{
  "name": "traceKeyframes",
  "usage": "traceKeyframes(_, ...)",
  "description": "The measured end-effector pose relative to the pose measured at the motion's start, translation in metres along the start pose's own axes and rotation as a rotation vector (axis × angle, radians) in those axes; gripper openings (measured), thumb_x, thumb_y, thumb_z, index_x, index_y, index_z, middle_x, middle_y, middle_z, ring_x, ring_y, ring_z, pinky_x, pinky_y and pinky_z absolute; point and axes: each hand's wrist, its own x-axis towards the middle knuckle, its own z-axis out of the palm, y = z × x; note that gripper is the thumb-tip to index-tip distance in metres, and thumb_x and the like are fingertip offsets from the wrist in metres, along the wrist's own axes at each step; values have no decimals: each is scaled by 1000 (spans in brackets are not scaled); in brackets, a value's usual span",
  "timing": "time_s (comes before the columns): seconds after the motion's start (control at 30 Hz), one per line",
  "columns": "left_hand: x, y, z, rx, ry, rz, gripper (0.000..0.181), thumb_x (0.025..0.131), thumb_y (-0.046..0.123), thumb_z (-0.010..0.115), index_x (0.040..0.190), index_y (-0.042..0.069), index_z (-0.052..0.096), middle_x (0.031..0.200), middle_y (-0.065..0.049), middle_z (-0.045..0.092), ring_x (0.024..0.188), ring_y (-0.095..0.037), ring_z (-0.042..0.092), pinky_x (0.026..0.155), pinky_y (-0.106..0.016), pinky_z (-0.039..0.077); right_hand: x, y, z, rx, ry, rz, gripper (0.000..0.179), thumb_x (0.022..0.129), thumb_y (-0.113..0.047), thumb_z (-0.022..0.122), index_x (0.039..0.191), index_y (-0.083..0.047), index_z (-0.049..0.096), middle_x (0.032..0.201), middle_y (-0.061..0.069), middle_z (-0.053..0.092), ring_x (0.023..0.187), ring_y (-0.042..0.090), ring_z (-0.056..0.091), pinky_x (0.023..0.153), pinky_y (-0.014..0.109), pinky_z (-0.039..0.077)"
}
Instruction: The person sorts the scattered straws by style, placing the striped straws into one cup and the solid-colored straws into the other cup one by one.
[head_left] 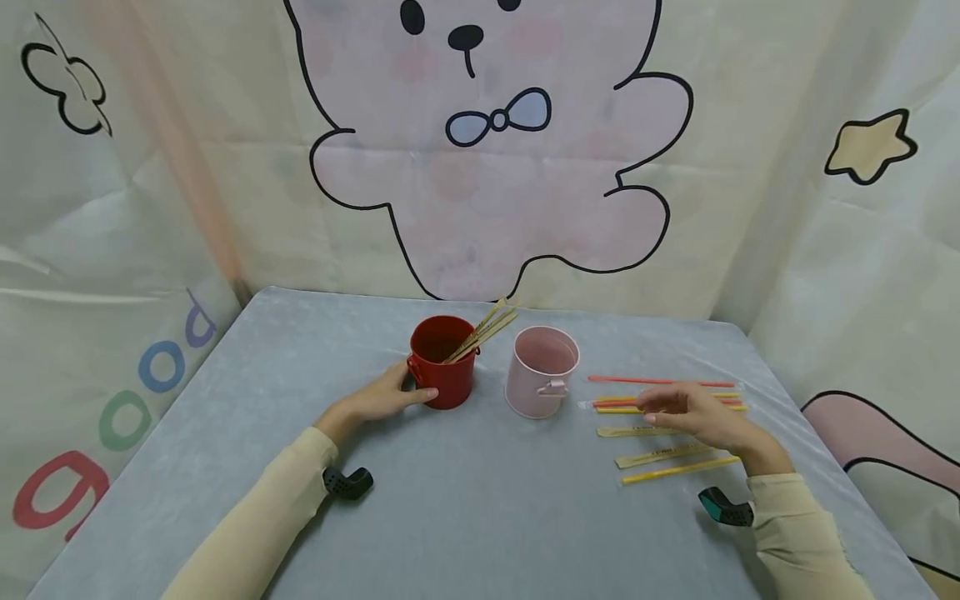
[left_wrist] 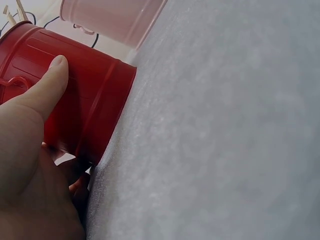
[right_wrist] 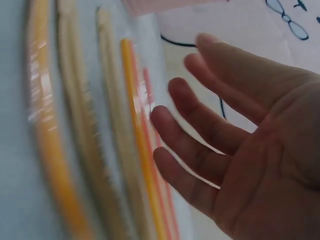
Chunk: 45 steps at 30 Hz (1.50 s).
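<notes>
My left hand (head_left: pixel 384 395) grips the low side of a small red bucket (head_left: pixel 452 385), its thumb (left_wrist: pixel 52 85) along the wall. Several wooden chopsticks (head_left: pixel 486 333) lean out over the bucket's right rim. To the right of it stands a pink bucket (head_left: pixel 531 387), upright. My right hand (head_left: pixel 701 412) hovers over the row of straws and chopsticks with relaxed, spread fingers and holds nothing. Beneath and beside it lie a yellow straw (head_left: pixel 675 472), wooden chopsticks (head_left: pixel 656 457), and red and yellow straws, partly hidden by the hand.
A pale blue cloth covers the table (head_left: pixel 480 517). At its far edge hangs a curtain (head_left: pixel 750 208) with a cartoon bear, and similar cloth closes both sides. A black wrist device (head_left: pixel 348 483) sits at the left cuff, another (head_left: pixel 725 507) at the right.
</notes>
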Motion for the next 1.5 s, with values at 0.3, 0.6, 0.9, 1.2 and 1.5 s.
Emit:
traceKeyframes(0.3, -2, 1, 1, 4, -9, 3, 74, 98, 28, 67, 158, 7, 28, 160, -13, 38, 150, -34, 31, 123, -60, 24, -6, 22, -1, -12, -66, -22, 26, 94, 0, 67, 116, 14, 66, 113, 13, 75, 103, -2, 67, 83, 14, 54)
traceKeyframes(0.6, -5, 1, 2, -14, -7, 13, 73, 98, 27, 67, 157, 8, 29, 159, -12, 40, 148, -33, 34, 122, -60, 26, -4, 29, 4, -50, -71, -38, 23, 91, 5, 68, 112, 15, 66, 110, 19, 73, 98, -3, 65, 75, 19, 55)
traceKeyframes(0.9, -6, -4, 6, -14, -4, -20, 73, 97, 31, 68, 156, 10, 30, 157, -10, 43, 145, -30, 37, 121, -58, 29, -4, 30, 11, -104, -33, -14, 14, 89, 10, 66, 103, 9, 68, 91, 16, 67, 73, 1, 52, 58, 21, 47)
traceKeyframes(1.2, -8, -2, 2, -11, 0, -23, 73, 98, 28, 67, 156, 7, 29, 157, -14, 41, 145, -34, 35, 120, -62, 28, 1, 26, 19, -164, 8, 25, 7, 91, 4, 68, 98, 4, 70, 82, 3, 63, 73, -2, 52, 60, 20, 47)
traceKeyframes(1.5, -2, 2, 0, 15, 9, 26, 75, 98, 34, 66, 157, 8, 27, 159, -13, 39, 148, -34, 32, 122, -63, 25, 3, 15, 10, -236, 51, 39, 8, 94, -4, 69, 100, -1, 74, 86, 7, 68, 74, 0, 54, 62, 21, 48)
